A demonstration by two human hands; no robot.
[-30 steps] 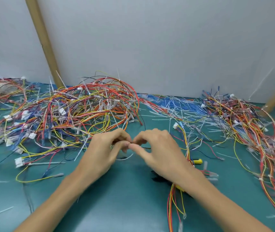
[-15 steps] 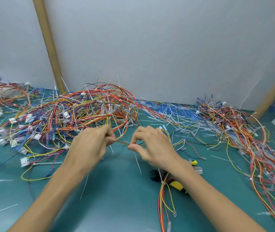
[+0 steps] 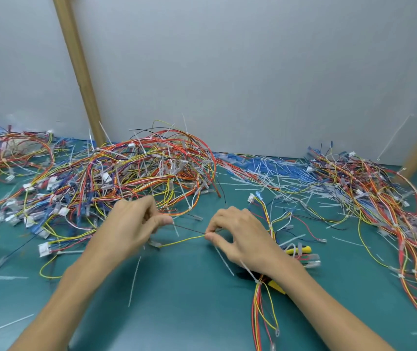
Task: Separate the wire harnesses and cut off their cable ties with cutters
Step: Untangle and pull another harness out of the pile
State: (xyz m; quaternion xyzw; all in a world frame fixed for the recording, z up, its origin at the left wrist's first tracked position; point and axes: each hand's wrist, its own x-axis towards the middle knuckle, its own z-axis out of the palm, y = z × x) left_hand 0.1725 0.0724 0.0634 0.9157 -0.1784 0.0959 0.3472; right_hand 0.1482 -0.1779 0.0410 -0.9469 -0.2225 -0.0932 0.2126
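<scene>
Both hands are up over the green mat (image 3: 189,307), working one strand. The left hand (image 3: 131,225) is curled tight, thumb and forefinger pinching one end of a thin dark wire (image 3: 188,228). The right hand (image 3: 240,236) pinches the other end between thumb and forefinger tip, its remaining fingers loosely bent. The wire runs taut between the two hands, clear of the mat. A yellow wire (image 3: 182,241) trails from the right hand's pinch back toward the left hand. Just behind the hands sits the big harness pile (image 3: 139,173) – a tangle of red, orange, yellow and blue. The cutters (image 3: 276,286) lie on the mat under the right forearm, beside a tied harness (image 3: 261,315). A loose cable tie (image 3: 133,282) lies near the left wrist.
</scene>
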